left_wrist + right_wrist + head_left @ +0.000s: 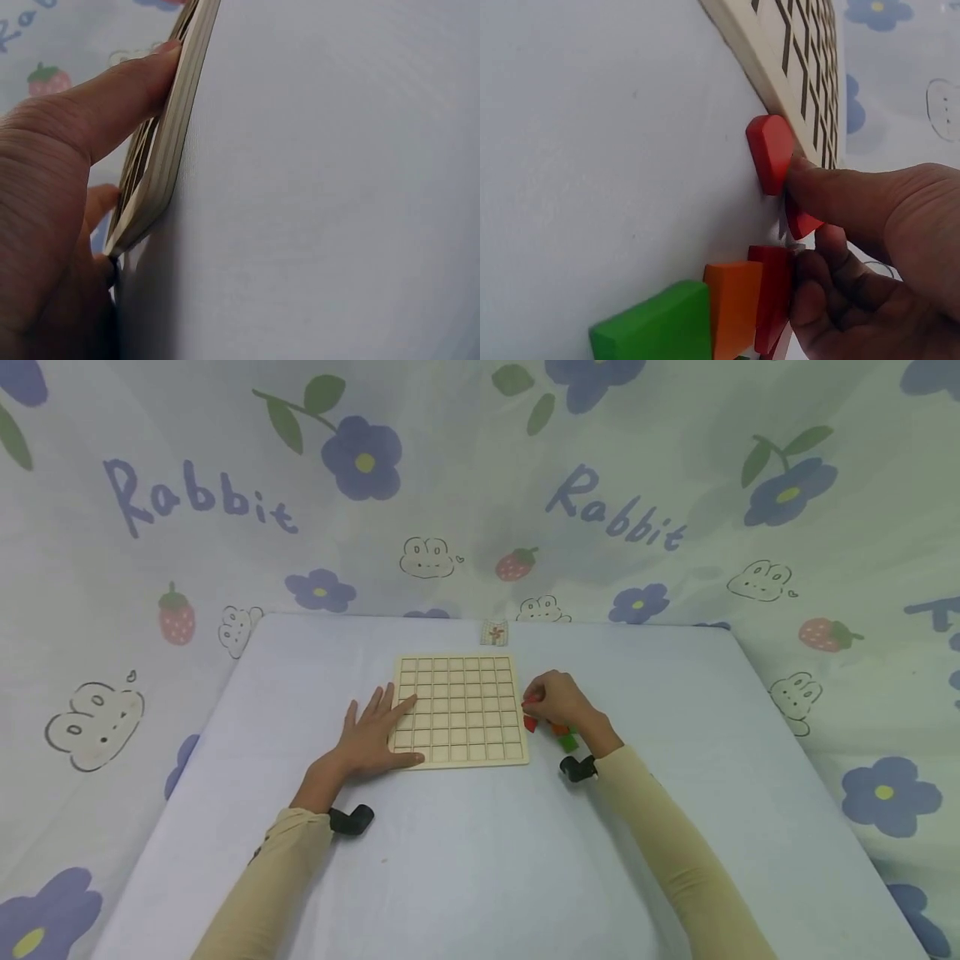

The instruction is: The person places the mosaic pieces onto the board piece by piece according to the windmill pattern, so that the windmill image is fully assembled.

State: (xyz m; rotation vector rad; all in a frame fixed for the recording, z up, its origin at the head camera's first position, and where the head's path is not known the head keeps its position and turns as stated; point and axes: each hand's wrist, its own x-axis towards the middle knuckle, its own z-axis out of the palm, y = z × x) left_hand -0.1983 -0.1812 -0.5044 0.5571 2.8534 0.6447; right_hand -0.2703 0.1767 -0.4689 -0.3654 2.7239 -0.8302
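Observation:
A square wooden board [461, 710] with a grid of shallow cells lies flat on the table. My left hand [366, 742] rests spread over its left side, thumb and one finger on the near-left cells; in the left wrist view the thumb [124, 94] presses against the board's edge. Beside the right edge, my right hand [564, 702] pinches a small red block [802, 219] between thumb and fingers. Another red block [770, 154] lies right by the board's rim. Under the palm are an orange block [733, 307], a green block [656, 326] and a further red block [774, 292].
Behind the board lies a small patterned card [494, 632] near the table's back edge. A white cloth covers the table [465, 860]. A curtain [465, 485] printed with flowers, rabbits and strawberries hangs behind and at the sides.

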